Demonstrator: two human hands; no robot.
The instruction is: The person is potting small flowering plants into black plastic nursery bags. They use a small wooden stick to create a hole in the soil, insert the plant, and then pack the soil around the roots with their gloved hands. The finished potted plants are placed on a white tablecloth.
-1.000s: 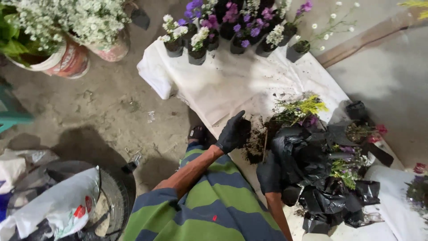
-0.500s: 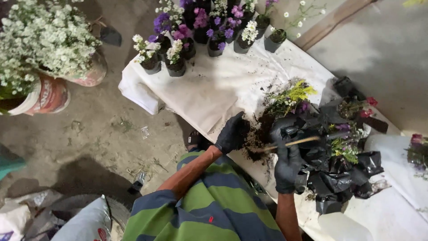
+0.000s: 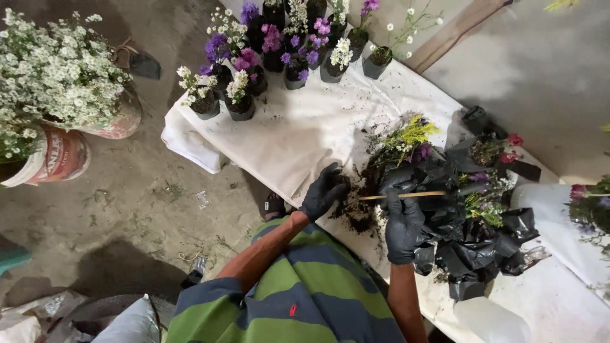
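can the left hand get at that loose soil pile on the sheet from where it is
Probably yes: the left hand already rests at the edge of the soil pile on the white sheet, with nothing between them.

Light falls hard from above onto the white sheet (image 3: pixel 298 136) covering my counter, and it glows nearly washed out there. The concrete floor (image 3: pixel 127 209) to my left sits dimmer, with a dark shadow low down beside my striped shirt (image 3: pixel 298 298). My black gloves and the black bags (image 3: pixel 470 235) swallow detail. The picture is fairly sharp at centre, softer and bent toward the corners.
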